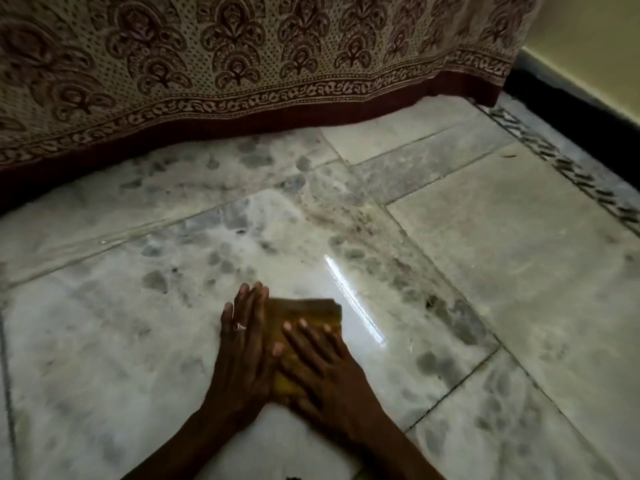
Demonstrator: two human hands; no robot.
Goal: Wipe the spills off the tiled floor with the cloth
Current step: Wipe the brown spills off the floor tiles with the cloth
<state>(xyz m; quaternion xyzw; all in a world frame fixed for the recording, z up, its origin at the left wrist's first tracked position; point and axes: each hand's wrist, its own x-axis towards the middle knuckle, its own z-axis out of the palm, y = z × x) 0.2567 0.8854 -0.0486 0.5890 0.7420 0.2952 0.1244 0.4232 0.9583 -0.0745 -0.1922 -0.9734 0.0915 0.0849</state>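
Note:
A folded yellow cloth (304, 313) lies flat on the pale marble tiled floor (519, 271). My left hand (244, 344), with a ring on one finger, presses flat on the cloth's left side. Overlapping it from the right, my right hand (322, 372) presses on the cloth's near part with fingers spread. A smear of dark specks and grime (346, 216) runs across the tiles beyond the cloth. The floor right of the cloth shines wet, with a bright streak of reflected light (353, 299).
A patterned bedsheet (242, 64) with a dark red hem hangs down to the floor along the far side. At the far right a black skirting (571, 109) meets a yellowish wall, with a patterned border strip in the floor beside it.

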